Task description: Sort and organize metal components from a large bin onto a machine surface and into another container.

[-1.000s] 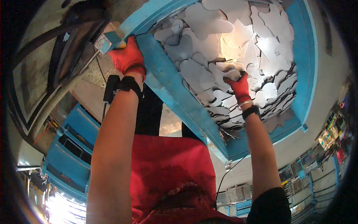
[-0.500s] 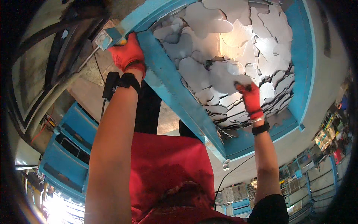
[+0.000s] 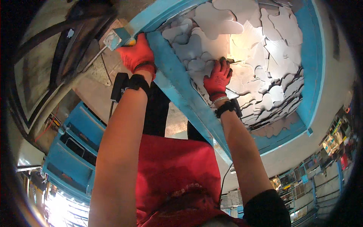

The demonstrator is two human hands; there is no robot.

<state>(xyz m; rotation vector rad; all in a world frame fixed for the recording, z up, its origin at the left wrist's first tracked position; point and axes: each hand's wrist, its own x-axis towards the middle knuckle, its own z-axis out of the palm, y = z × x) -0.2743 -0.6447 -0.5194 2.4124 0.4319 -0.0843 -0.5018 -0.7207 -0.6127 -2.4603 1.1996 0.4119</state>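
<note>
My right hand (image 3: pixel 218 78), in a red glove with dark fingertips, rests on a heap of thin grey metal pieces (image 3: pixel 217 19) with wavy, rounded outlines. Its fingers stretch toward a dark gap between pieces, and its thumb stands apart. The heap lies inside a large blue metal bin (image 3: pixel 181 83). At the bin's far left corner, my left hand (image 3: pixel 138 55), also red-gloved, is closed round a boxy blue-and-grey block (image 3: pixel 116 38) with a yellow part. What the palm covers is hidden. A thin rod runs from the block down to the left.
A blue metal rack (image 3: pixel 73 151) stands on the left, near a pale pipe (image 3: pixel 56 94) and dark curved machinery. Grey floor (image 3: pixel 325 94) lies beyond the bin's right wall. Shelves with mixed goods (image 3: pixel 302 178) line the lower right. A dark cable (image 3: pixel 224 181) hangs by my apron (image 3: pixel 177 162).
My right hand has let go of a grey metal piece and moved left across the heap, its fingers now stretched out. My left hand keeps its hold on the block. The view has shifted slightly.
</note>
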